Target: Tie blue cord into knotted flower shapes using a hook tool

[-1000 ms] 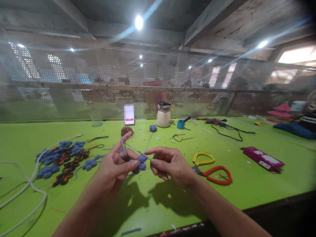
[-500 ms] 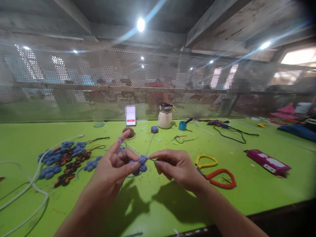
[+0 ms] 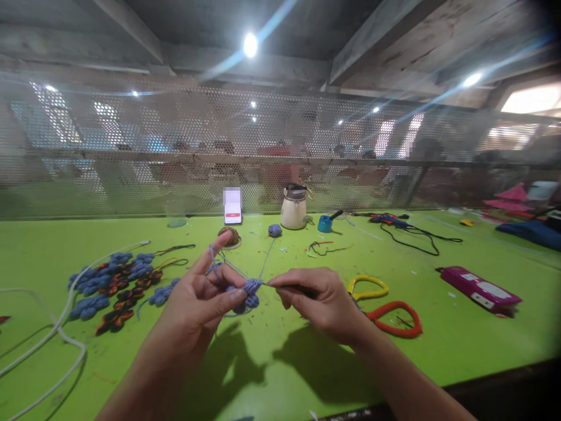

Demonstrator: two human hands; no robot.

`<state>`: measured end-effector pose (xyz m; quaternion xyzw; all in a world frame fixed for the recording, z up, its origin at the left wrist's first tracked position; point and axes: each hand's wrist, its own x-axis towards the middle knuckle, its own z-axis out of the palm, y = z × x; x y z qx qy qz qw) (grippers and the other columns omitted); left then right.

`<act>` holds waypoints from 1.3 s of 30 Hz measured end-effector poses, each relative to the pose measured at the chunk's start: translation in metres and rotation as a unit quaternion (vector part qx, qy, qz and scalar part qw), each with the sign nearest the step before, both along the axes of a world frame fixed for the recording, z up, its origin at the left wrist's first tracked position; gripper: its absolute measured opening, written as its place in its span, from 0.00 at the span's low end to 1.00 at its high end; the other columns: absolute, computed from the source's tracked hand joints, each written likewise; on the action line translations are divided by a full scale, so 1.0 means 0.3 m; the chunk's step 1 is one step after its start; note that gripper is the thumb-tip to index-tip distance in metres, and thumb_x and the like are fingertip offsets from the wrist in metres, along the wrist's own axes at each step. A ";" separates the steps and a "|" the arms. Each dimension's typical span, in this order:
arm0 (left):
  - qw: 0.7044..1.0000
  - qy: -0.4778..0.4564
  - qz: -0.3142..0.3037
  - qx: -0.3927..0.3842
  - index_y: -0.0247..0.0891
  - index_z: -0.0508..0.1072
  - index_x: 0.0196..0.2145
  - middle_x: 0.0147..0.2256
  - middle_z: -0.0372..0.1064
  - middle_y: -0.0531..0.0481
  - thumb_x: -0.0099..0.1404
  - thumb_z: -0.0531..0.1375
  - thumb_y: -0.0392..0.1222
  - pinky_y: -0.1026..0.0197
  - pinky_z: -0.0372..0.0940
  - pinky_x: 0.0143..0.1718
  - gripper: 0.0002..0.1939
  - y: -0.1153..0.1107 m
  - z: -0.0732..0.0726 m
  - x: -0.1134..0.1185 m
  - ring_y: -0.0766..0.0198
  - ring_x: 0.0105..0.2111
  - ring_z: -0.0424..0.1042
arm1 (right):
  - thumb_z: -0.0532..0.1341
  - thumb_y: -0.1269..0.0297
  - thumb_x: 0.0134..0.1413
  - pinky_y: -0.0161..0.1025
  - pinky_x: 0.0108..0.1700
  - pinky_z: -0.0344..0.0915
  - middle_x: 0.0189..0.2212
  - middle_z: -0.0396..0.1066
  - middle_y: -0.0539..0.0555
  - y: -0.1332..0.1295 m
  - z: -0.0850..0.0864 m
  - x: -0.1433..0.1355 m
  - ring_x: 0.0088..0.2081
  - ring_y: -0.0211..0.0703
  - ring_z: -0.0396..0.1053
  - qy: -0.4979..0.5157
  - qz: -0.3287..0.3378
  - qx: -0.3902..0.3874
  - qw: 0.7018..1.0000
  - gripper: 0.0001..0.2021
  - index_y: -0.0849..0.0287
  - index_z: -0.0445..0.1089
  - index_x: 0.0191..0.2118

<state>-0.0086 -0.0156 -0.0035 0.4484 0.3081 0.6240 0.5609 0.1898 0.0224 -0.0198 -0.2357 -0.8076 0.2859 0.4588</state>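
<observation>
Between the thumb and fingers of my left hand [image 3: 204,298] is a small purple-blue crocheted flower piece [image 3: 250,294]. Yarn runs over my raised left index finger and down to the piece. My right hand [image 3: 318,298] pinches a thin crochet hook [image 3: 268,285], whose tip meets the piece at its upper right edge. Most of the hook is hidden by my fingers. A strand leads from the piece back to a small purple-blue yarn ball [image 3: 274,230] on the green table [image 3: 272,374].
Finished crochet flowers [image 3: 118,286] and a white cable [image 3: 70,298] lie left. Scissors with yellow and orange handles [image 3: 397,318] and a magenta box [image 3: 480,289] lie right. Behind stand a phone [image 3: 232,206], a pale jug [image 3: 293,210], a blue pot [image 3: 325,223] and a perforated screen [image 3: 197,128].
My right hand has shifted slightly right, drawing the hook a little away from the piece, so more of its shaft shows. My left hand stays almost in place.
</observation>
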 end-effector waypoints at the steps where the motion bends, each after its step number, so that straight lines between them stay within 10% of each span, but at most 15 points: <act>1: 1.000 -0.002 -0.003 -0.002 0.38 0.52 0.63 0.27 0.72 0.51 0.47 0.69 0.26 0.68 0.66 0.30 0.49 0.001 -0.001 -0.001 0.67 0.27 0.69 | 0.60 0.67 0.56 0.33 0.26 0.61 0.22 0.71 0.51 0.000 0.000 0.000 0.23 0.34 0.64 0.000 0.000 0.002 1.000 0.09 0.60 0.76 0.40; 20: 0.998 -0.026 -0.008 -0.048 0.36 0.61 0.59 0.28 0.71 0.52 0.48 0.69 0.27 0.68 0.63 0.32 0.41 0.002 0.004 0.003 0.69 0.27 0.68 | 0.61 0.66 0.55 0.31 0.20 0.53 0.21 0.67 0.49 0.002 -0.012 0.002 0.20 0.30 0.57 0.042 0.050 -0.091 0.994 0.09 0.60 0.77 0.40; 29: 0.999 -0.023 -0.008 -0.034 0.35 0.74 0.47 0.26 0.69 0.53 0.49 0.69 0.30 0.67 0.63 0.30 0.26 0.017 -0.020 0.013 0.69 0.26 0.67 | 0.66 0.62 0.50 0.27 0.15 0.45 0.17 0.66 0.47 0.004 -0.054 -0.041 0.14 0.26 0.53 0.185 0.153 -0.335 0.911 0.09 0.60 0.75 0.37; 39: 0.999 -0.014 0.022 -0.029 0.37 0.73 0.48 0.26 0.70 0.53 0.48 0.69 0.30 0.67 0.64 0.33 0.27 0.018 -0.029 0.028 0.69 0.28 0.69 | 0.69 0.62 0.46 0.26 0.14 0.45 0.17 0.67 0.47 0.000 -0.055 -0.070 0.14 0.25 0.53 0.247 0.148 -0.387 0.876 0.10 0.62 0.74 0.34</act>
